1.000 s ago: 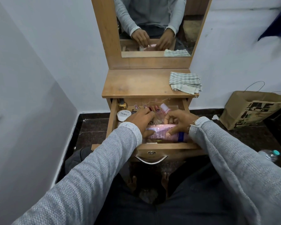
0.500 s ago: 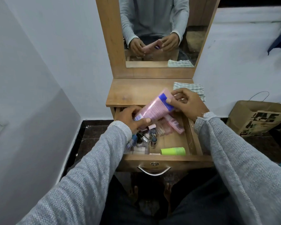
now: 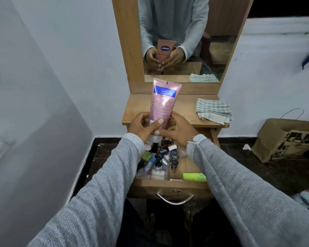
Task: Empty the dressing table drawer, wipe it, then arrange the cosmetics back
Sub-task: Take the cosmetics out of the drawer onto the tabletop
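Observation:
A pink lotion tube point(image 3: 162, 102) with a blue label stands upright, cap down, above the open drawer point(image 3: 169, 188). My left hand point(image 3: 143, 127) grips its lower part, thumb across the front. My right hand point(image 3: 178, 129) holds the same lower part from the other side. Below my hands the drawer holds several small bottles and jars point(image 3: 165, 159), a clear organiser with white pieces point(image 3: 157, 173) and a lime green tube point(image 3: 194, 177). A folded striped cloth point(image 3: 214, 111) lies on the right of the dressing table top point(image 3: 137, 111).
A mirror point(image 3: 182, 32) rises behind the table top and reflects my hands and the tube. White walls close in left and right. A brown paper bag point(image 3: 285, 138) stands on the dark floor at the right, a plastic bottle point(image 3: 307, 198) nearer me.
Both hands lifted the pink tube out of the drawer, swung it from lying slanted to upright, and brought it over the table top's front edge.

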